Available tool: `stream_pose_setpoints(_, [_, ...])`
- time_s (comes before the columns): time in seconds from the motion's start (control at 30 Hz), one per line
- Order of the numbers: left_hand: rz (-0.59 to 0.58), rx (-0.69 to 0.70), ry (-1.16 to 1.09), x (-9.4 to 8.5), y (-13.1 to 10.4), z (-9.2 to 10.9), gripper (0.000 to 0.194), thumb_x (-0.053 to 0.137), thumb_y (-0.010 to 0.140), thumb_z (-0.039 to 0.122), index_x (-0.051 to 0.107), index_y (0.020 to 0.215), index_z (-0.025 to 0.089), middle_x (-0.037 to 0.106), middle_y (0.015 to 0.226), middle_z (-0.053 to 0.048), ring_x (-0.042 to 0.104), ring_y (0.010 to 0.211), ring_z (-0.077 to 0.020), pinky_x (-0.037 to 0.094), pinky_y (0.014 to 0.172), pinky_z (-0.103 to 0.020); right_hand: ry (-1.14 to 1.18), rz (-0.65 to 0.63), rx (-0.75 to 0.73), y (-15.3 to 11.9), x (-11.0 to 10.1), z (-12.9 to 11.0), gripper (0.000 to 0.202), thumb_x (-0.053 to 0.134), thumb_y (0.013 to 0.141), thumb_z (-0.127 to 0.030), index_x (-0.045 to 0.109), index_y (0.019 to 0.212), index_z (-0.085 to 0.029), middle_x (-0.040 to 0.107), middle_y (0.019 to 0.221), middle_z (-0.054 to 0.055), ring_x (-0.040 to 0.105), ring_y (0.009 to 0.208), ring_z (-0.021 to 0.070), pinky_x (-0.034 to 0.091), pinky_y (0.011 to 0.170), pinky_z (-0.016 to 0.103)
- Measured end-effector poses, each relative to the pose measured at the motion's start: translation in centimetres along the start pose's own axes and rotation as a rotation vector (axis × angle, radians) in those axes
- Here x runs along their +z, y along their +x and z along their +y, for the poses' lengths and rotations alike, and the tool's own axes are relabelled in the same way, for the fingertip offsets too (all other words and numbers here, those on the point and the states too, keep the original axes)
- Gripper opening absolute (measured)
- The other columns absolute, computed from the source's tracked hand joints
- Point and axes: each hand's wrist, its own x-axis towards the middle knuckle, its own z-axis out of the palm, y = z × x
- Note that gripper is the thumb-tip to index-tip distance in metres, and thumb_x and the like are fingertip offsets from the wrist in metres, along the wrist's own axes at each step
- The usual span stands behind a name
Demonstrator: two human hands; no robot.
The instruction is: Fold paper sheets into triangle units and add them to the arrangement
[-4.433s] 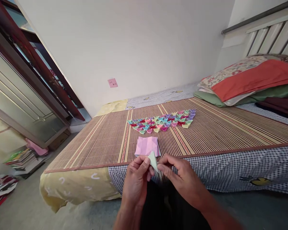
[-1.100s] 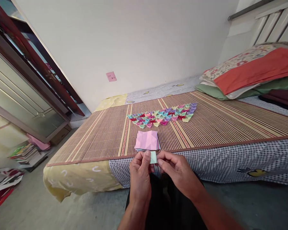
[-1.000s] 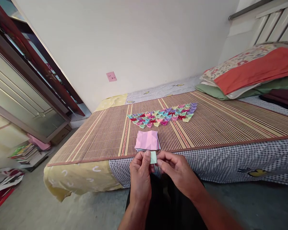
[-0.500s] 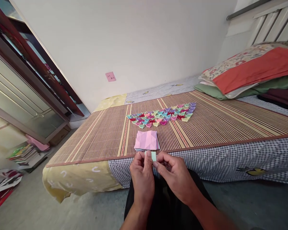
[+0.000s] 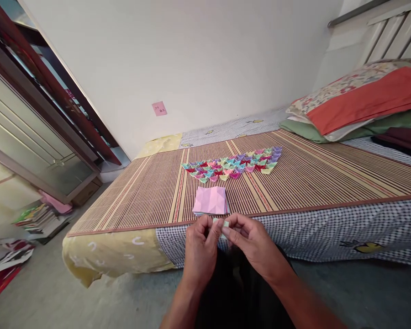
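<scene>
Between my two hands, at the near edge of the bed, is a small pale green paper (image 5: 225, 224), mostly covered by my fingers. My left hand (image 5: 201, 244) pinches its left side between thumb and fingers. On its right side, my right hand (image 5: 248, 240) pinches it the same way. Just beyond my fingertips lies a stack of creased paper sheets (image 5: 210, 200), pink on top. Farther back on the striped mat, several small folded paper pieces (image 5: 233, 165) in many colours stand in close rows.
The striped mat (image 5: 133, 196) covers most of the bed. Pillows (image 5: 366, 100) are piled at the back right. A pink note (image 5: 159, 108) is on the wall. Books (image 5: 37, 219) are stacked on the left, near a glass-panelled door (image 5: 37, 132).
The pale green paper shows less between my fingers, which have changed their hold on it. Both hands have come slightly closer together. The view has shifted a little.
</scene>
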Motion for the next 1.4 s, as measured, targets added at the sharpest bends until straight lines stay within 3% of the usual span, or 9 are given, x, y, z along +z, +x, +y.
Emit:
stream_pose_setpoints(0.1, [-0.01, -0.041, -0.144, 0.3, -0.2, -0.1, 0.028, 0.075, 0.088, 0.04, 0.062, 0.074, 0.019, 0.057, 0.064, 0.003, 0.051, 0.06, -0.013, 0.041, 0.058, -0.024, 0.085, 0.043, 0.001, 0.2, -0.1, 0.2, 0.034, 0.083, 0.08, -0.047, 0.063, 0.077, -0.019, 0.059, 0.072, -0.002, 0.055, 0.066, 0.0136, 0.046, 0.066, 0.027])
stream_pose_setpoints(0.2, [0.092, -0.004, -0.265, 0.4, -0.8, -0.3, 0.023, 0.08, 0.085, 0.031, 0.068, 0.102, 0.021, 0.07, 0.089, -0.003, 0.066, 0.082, -0.0179, 0.052, 0.075, -0.028, 0.165, 0.093, 0.002, 0.3, 0.1, 0.9, 0.033, 0.08, 0.083, -0.048, 0.066, 0.08, -0.019, 0.061, 0.074, -0.002, 0.056, 0.067, 0.013, 0.048, 0.068, 0.027])
stream_pose_setpoints(0.27, [0.092, 0.059, -0.23, 0.1, -1.1, -0.5, 0.014, 0.075, 0.089, 0.028, 0.07, 0.1, 0.021, 0.071, 0.094, -0.004, 0.068, 0.087, -0.0188, 0.054, 0.081, -0.03, 0.208, 0.112, 0.007, 0.3, 0.4, 1.2, 0.032, 0.081, 0.083, -0.048, 0.066, 0.082, -0.019, 0.06, 0.073, -0.002, 0.057, 0.067, 0.0128, 0.049, 0.067, 0.027])
stream_pose_setpoints(0.4, [-0.054, 0.136, -0.147, -0.8, -1.0, -0.6, 0.007, 0.073, 0.092, 0.023, 0.079, 0.096, 0.022, 0.072, 0.101, -0.007, 0.068, 0.096, -0.0214, 0.054, 0.087, -0.032, 0.23, 0.143, -0.017, 0.1, 0.6, 0.9, 0.034, 0.084, 0.08, -0.045, 0.063, 0.092, -0.021, 0.064, 0.076, -0.003, 0.062, 0.067, 0.0131, 0.054, 0.068, 0.028])
stream_pose_setpoints(0.6, [-0.115, 0.036, -0.306, -2.2, -0.1, -0.3, 0.015, 0.083, 0.081, 0.019, 0.083, 0.095, 0.022, 0.074, 0.095, -0.006, 0.066, 0.087, -0.0176, 0.053, 0.077, -0.026, -0.014, 0.092, -0.15, -0.4, -0.1, 0.0, 0.018, 0.073, 0.092, -0.038, 0.067, 0.095, -0.021, 0.07, 0.083, 0.001, 0.069, 0.071, 0.0158, 0.059, 0.07, 0.029])
stream_pose_setpoints(0.77, [-0.305, -0.1, -0.428, -3.1, 0.2, -0.3, 0.026, 0.084, 0.08, 0.019, 0.083, 0.105, 0.023, 0.073, 0.097, -0.006, 0.063, 0.079, -0.0135, 0.052, 0.074, -0.023, -0.146, 0.1, -0.234, -0.7, -0.9, 0.0, 0.009, 0.07, 0.094, -0.031, 0.071, 0.097, -0.022, 0.073, 0.09, 0.003, 0.072, 0.082, 0.0184, 0.06, 0.077, 0.031])
stream_pose_setpoints(0.97, [-0.286, -0.088, -0.464, -3.1, 0.3, -0.5, 0.018, 0.083, 0.082, 0.019, 0.083, 0.099, 0.023, 0.075, 0.097, -0.007, 0.067, 0.087, -0.0156, 0.054, 0.081, -0.025, -0.263, 0.005, -0.284, -0.8, -1.4, -0.8, 0.011, 0.072, 0.093, -0.022, 0.073, 0.103, -0.025, 0.074, 0.097, 0.002, 0.07, 0.089, 0.0188, 0.056, 0.081, 0.032])
stream_pose_setpoints(1.17, [-0.277, -0.015, -0.404, -3.3, 0.2, -0.5, 0.012, 0.081, 0.084, 0.02, 0.083, 0.096, 0.023, 0.072, 0.102, -0.007, 0.066, 0.091, -0.0174, 0.054, 0.082, -0.026, -0.295, 0.001, -0.413, -0.7, -1.4, -1.1, 0.008, 0.075, 0.089, -0.017, 0.074, 0.094, -0.024, 0.071, 0.091, 0.001, 0.067, 0.083, 0.017, 0.054, 0.076, 0.03])
stream_pose_setpoints(1.4, [-0.284, 0.011, -0.335, -3.4, 0.0, -0.1, 0.014, 0.078, 0.087, 0.02, 0.081, 0.1, 0.024, 0.073, 0.102, -0.007, 0.066, 0.096, -0.0192, 0.053, 0.086, -0.028, -0.257, -0.024, -0.394, -0.8, -1.7, -1.2, 0.014, 0.075, 0.087, -0.014, 0.075, 0.096, -0.024, 0.07, 0.092, 0.001, 0.068, 0.086, 0.0163, 0.054, 0.078, 0.028])
